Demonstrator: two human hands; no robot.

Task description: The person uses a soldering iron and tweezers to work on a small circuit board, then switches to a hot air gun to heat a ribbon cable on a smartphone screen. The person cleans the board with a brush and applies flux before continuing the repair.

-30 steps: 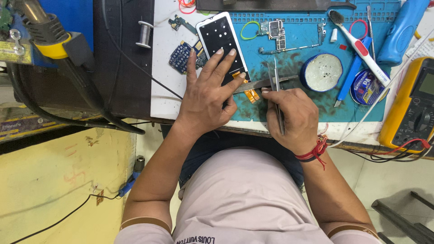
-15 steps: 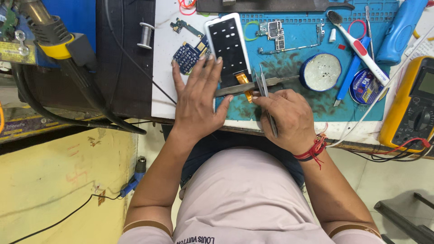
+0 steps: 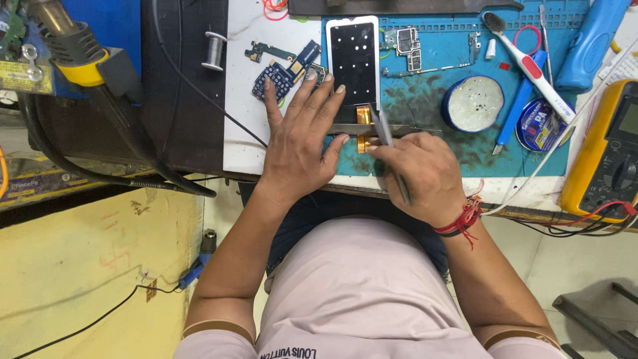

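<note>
Left hand (image 3: 300,143) pins phone screen (image 3: 353,61); right hand (image 3: 422,174) grips tweezers (image 3: 387,143) near tin (image 3: 472,103).

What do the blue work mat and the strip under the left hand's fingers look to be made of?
Blue work mat: likely silicone or rubber, matte, scuffed dark, with moulded slots along its top edge. Strip under the left hand: seemingly bare metal, grey with a dull sheen.

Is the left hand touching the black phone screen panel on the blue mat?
Touching. The head view shows the left hand spread flat, with its fingertips resting on the lower left edge of the black phone screen panel, no gap visible between them.
</note>
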